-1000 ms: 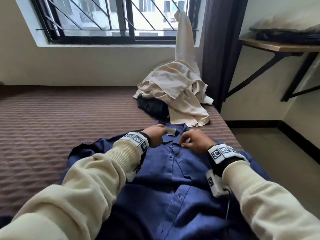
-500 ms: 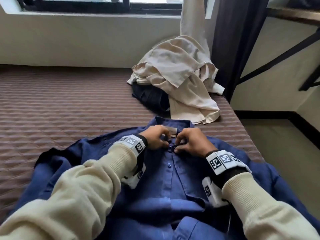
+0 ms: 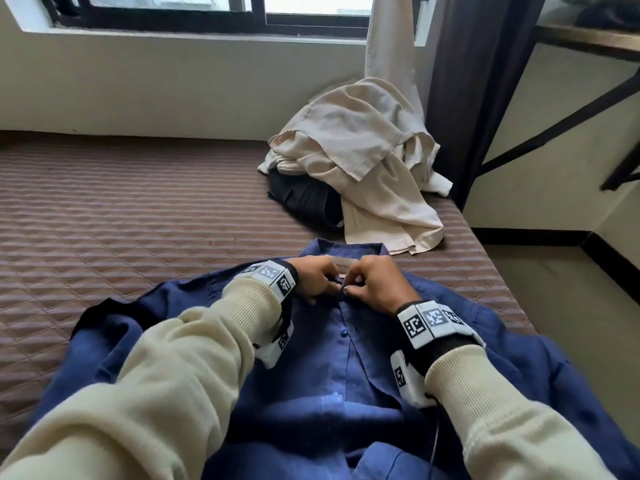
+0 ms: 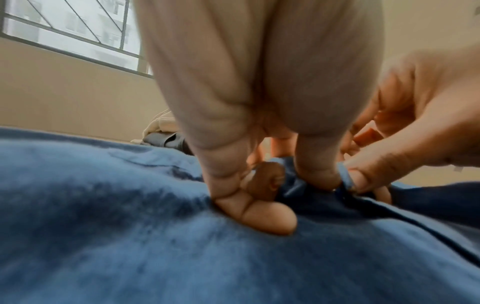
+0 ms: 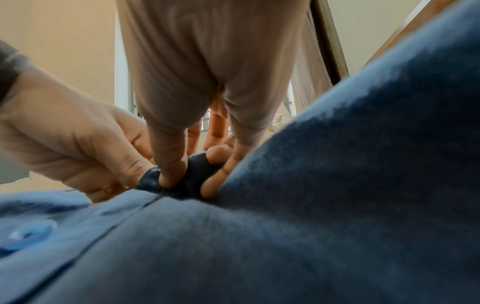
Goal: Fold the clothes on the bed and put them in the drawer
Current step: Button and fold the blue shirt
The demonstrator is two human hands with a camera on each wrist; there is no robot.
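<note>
A blue button-up shirt point(image 3: 332, 368) lies front-up on the bed point(image 3: 138, 220), collar toward the window. My left hand point(image 3: 317, 278) and right hand point(image 3: 374, 284) meet just below the collar and pinch the two front edges of the shirt at the top button. In the left wrist view the left fingers point(image 4: 259, 216) press into the blue cloth point(image 4: 155, 246) while the right thumb pinches its edge. The right wrist view shows the right fingers point(image 5: 171, 170) curled into the dark blue fold point(image 5: 311, 226), with a blue button point(image 5: 28, 232) lower left.
A heap of cream clothes point(image 3: 367, 161) lies over a dark garment point(image 3: 304, 199) at the bed's far right corner. Behind it are the wall, a window point(image 3: 207, 12) and a dark curtain point(image 3: 478, 81). The bed's right edge drops to the floor point(image 3: 571, 306); a shelf point(image 3: 588, 39) hangs above.
My two hands have come together from either side of the collar to the top button. The head view has dipped and moved closer to the shirt.
</note>
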